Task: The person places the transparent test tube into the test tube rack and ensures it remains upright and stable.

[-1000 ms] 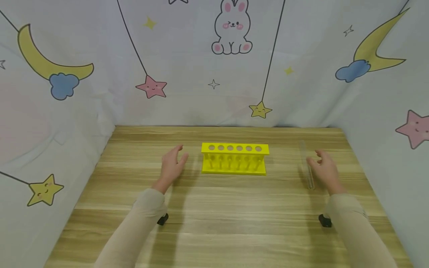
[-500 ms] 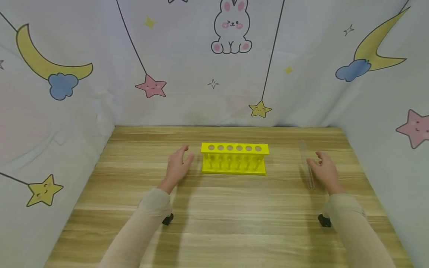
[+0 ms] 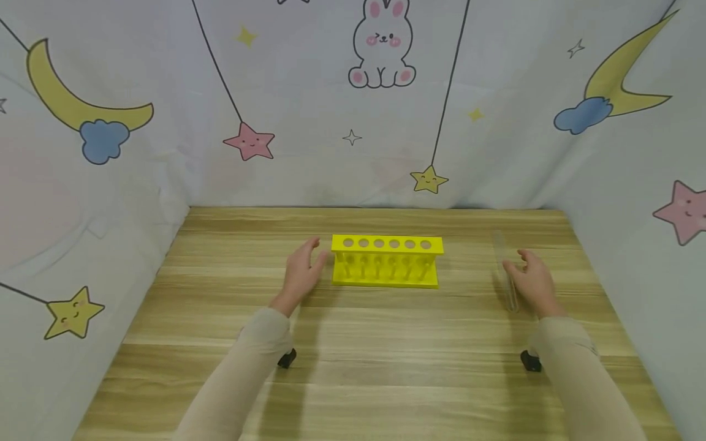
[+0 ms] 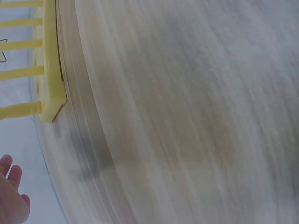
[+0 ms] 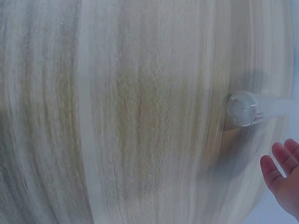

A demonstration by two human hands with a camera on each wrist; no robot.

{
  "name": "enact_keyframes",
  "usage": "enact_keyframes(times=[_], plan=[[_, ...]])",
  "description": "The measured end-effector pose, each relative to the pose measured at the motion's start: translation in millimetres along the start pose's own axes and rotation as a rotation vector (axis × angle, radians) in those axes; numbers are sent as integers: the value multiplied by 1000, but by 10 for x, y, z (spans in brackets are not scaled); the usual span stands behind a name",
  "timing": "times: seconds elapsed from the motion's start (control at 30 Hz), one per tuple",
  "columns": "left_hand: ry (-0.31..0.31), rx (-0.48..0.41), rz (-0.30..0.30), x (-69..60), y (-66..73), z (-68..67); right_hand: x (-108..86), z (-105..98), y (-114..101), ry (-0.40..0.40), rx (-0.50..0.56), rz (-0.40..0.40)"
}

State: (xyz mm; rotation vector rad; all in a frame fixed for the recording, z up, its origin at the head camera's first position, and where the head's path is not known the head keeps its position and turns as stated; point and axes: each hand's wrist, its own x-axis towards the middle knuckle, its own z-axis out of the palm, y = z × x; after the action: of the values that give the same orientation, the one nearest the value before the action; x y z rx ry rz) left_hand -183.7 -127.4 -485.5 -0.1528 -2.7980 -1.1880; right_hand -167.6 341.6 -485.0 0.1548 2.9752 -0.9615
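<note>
A yellow test tube rack (image 3: 386, 278) with a row of round holes stands near the middle of the table. My left hand (image 3: 302, 271) is at the rack's left end, fingers relaxed and holding nothing; in the left wrist view a gap shows between the hand (image 4: 11, 196) and the rack (image 4: 51, 70). To the right, a clear test tube (image 3: 511, 298) lies on the table, its rounded end towards me. My right hand (image 3: 534, 280) hovers at its right side with loose fingers. In the right wrist view the hand (image 5: 286, 175) is apart from the test tube (image 5: 245, 109).
The wood-grain table (image 3: 386, 367) is bounded at the back and both sides by a white cloth (image 3: 309, 177) printed with moons, stars and a rabbit. A small black device (image 3: 287, 358) sits under the left wrist, another black device (image 3: 531, 361) under the right.
My left hand has moved to the right, closer to the rack's left end. The right hand has barely shifted, and the rack and test tube stay where they were.
</note>
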Motion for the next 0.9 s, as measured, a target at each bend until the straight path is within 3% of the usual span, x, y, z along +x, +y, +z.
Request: enact_keyframes(times=[0.5,0.9], plan=[[-21,-41,-31,49,83,88,35,21,16,-6,-24,12],[-11,-110,-90,89,132,153,85,27,1,-46,-13,34]])
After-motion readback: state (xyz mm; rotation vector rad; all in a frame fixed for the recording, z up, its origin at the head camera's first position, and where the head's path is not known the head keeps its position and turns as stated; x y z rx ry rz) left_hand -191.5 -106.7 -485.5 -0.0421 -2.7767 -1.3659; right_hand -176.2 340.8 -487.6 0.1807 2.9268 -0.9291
